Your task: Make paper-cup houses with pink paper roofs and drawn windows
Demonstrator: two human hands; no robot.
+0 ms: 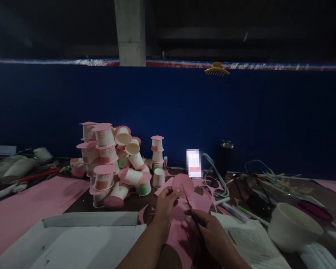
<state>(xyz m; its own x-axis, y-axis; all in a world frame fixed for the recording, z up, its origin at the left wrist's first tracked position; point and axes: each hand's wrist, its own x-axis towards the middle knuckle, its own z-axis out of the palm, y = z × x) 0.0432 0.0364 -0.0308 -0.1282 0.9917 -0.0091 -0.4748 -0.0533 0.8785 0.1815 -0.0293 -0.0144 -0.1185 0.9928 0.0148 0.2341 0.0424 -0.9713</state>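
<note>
Between its thumb and fingers, my left hand [165,203] pinches the lower left edge of a pink paper circle [182,182]. My right hand [205,226] is closed around dark scissors [189,203], whose blade points up and left over the circle's face. Whether the blade touches the paper I cannot tell. More pink paper [182,235] lies below both hands, partly covered by them. Left of the circle, a small paper cup [158,178] stands upside down, close to a stack of cups [157,156] with pink paper tops.
A large pile of decorated paper cups [105,157] stands left of centre, behind a white box lid [89,216]. A lit phone [194,163], a cable [222,186] and a dark bottle [225,158] are at the back. A white bowl [294,228] sits right, by a printed sheet [249,239].
</note>
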